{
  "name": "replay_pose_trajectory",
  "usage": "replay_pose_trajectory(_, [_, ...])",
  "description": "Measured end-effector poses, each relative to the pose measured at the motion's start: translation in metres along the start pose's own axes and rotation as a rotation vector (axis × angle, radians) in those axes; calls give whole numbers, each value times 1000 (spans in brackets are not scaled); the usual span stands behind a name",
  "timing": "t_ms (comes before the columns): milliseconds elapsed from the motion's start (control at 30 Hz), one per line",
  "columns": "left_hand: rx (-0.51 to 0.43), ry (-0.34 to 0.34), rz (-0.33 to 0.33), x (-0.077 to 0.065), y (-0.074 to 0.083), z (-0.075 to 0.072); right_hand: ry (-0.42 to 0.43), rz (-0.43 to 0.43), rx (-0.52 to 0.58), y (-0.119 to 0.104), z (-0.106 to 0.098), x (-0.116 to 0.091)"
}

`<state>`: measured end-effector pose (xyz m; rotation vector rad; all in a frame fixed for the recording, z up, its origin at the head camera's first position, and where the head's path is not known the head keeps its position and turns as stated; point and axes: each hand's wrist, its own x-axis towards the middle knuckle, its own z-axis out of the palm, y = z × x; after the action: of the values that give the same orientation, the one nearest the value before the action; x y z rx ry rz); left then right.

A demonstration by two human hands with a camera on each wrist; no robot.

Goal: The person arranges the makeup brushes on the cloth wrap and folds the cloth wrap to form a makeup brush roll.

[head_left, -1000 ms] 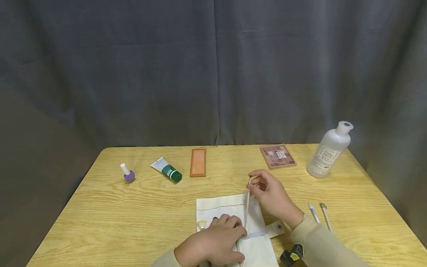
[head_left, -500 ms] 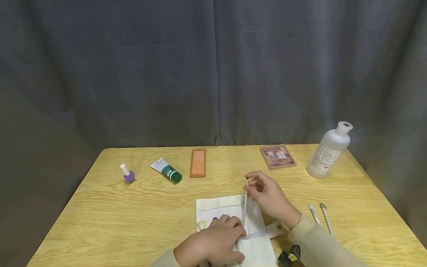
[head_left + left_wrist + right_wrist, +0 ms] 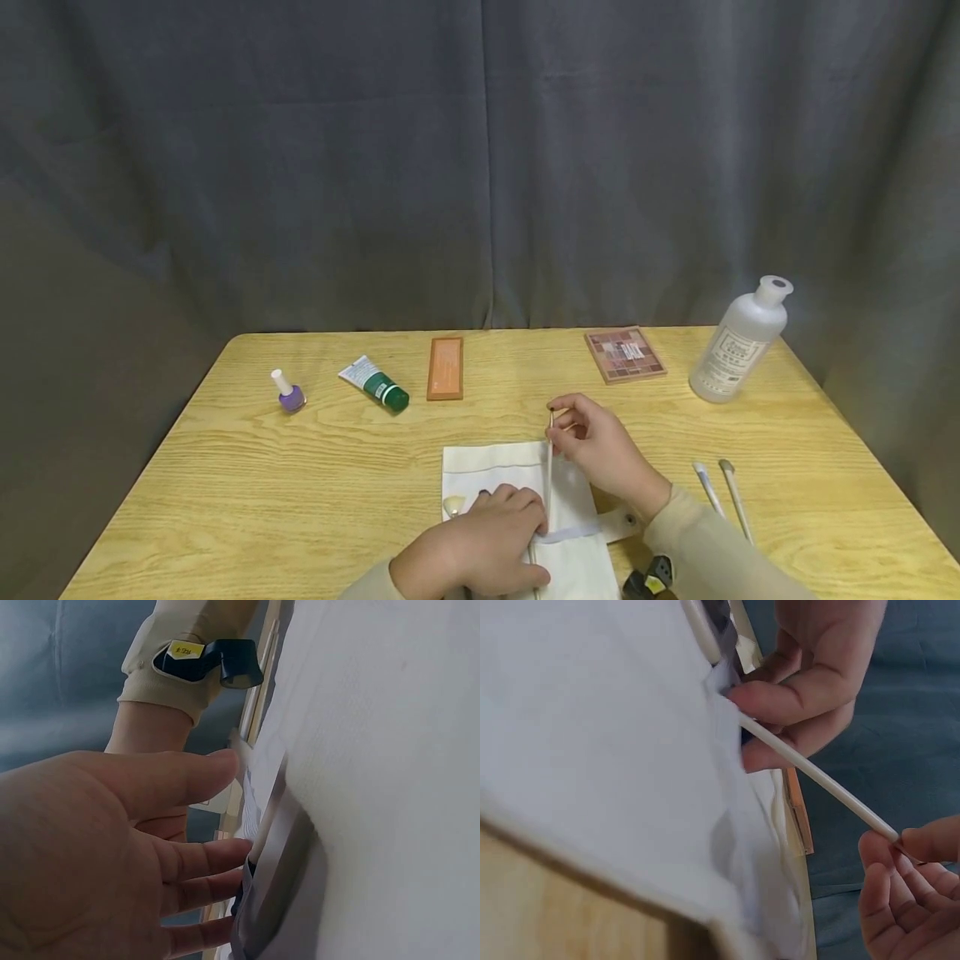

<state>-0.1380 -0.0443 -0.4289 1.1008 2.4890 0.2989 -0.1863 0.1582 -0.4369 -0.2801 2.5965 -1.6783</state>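
My right hand point(image 3: 600, 450) pinches the brush point(image 3: 825, 783) by its far end; its length slants down toward me, meeting the pouch point(image 3: 581, 571) beside my left hand point(image 3: 495, 542), thumb spread from fingers.

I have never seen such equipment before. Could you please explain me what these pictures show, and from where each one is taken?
There is no robot here: a person works with two bare hands. The wide picture comes from a camera worn on the head, looking forward and down; the two close ones come from cameras on the left and right wrists.

On the wooden table are a purple polish bottle, a green-and-white tube, an orange case, a square palette, a translucent bottle and two loose brushes.

The left hand rests on a white cloth pouch. The right hand pinches a thin pale stick, perhaps a brush; its other end reaches the pouch's pocket edge.
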Motion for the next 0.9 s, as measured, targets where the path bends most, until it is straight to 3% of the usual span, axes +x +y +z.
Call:
replay_pose_trajectory(367, [16, 17, 22, -1, -2, -3, -14, 64, 61, 5, 2, -3])
replay_pose_trajectory(700, [-23, 12, 49, -2, -4, -7, -230, 115, 73, 11, 5, -3])
replay_pose_trajectory(900, [-25, 31, 70, -3, -5, -7, -308, 128, 113, 9, 6, -3])
